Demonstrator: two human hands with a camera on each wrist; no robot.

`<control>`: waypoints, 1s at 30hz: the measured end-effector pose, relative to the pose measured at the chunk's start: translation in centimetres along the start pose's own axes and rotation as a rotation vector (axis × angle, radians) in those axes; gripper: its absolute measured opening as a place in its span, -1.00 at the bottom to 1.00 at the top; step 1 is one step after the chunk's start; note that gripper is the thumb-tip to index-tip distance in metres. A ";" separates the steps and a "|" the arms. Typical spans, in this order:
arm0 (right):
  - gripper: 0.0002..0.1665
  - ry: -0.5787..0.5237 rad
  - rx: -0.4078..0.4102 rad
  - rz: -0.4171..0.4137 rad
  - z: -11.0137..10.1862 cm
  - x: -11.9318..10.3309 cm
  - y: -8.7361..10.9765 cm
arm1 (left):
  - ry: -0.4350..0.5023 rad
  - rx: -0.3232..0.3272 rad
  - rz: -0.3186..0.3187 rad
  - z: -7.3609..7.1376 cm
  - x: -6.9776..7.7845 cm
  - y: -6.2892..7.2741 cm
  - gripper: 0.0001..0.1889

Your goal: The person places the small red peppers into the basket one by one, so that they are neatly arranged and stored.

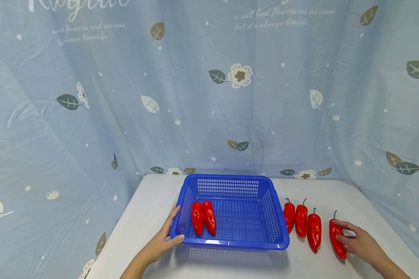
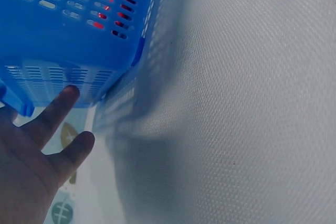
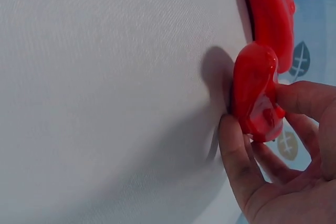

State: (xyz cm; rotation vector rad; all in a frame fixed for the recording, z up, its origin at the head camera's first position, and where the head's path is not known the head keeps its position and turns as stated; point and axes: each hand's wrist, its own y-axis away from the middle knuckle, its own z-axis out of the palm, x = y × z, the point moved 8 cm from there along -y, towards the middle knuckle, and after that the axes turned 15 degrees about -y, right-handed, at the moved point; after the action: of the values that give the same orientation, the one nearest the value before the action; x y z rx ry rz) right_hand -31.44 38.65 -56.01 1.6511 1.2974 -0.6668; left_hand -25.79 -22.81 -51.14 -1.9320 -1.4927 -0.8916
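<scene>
My right hand [image 1: 361, 242] pinches a shiny red pepper [image 1: 338, 243] with a thin dark stem, at the right of the table. In the right wrist view, thumb and fingers lie on opposite sides of this pepper [image 3: 254, 77], close to the tabletop. My left hand [image 1: 162, 238] rests at the front left corner of a blue plastic basket [image 1: 230, 244], its thumb on the rim. Two of its fingers [image 2: 60, 111] stretch out straight beneath the rim in the left wrist view. Two red peppers [image 1: 203, 217] lie side by side inside the basket, at its left.
Between basket and right hand, three more red peppers [image 1: 301, 221] lie in a row, stems pointing away; the basket partly hides the leftmost. A white cloth [image 1: 157, 193] covers the table. Blue curtains [image 1: 195, 116] with leaves and flowers hang behind and at both sides.
</scene>
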 end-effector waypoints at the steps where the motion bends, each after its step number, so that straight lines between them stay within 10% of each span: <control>1: -0.03 -0.006 0.003 0.003 -0.1 0.1 -0.1 | -0.002 0.001 0.002 0.0 0.0 0.0 -0.06; 30: -0.11 -0.007 0.011 -0.006 1.0 -0.8 0.2 | -0.013 -0.001 0.012 0.0 -0.4 -0.1 -0.06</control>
State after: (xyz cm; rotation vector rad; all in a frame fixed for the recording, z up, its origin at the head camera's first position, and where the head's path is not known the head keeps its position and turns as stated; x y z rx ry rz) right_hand -31.35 37.40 -55.75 1.6534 1.2965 -0.6839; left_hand -25.98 -22.98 -51.41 -1.9492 -1.4864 -0.8765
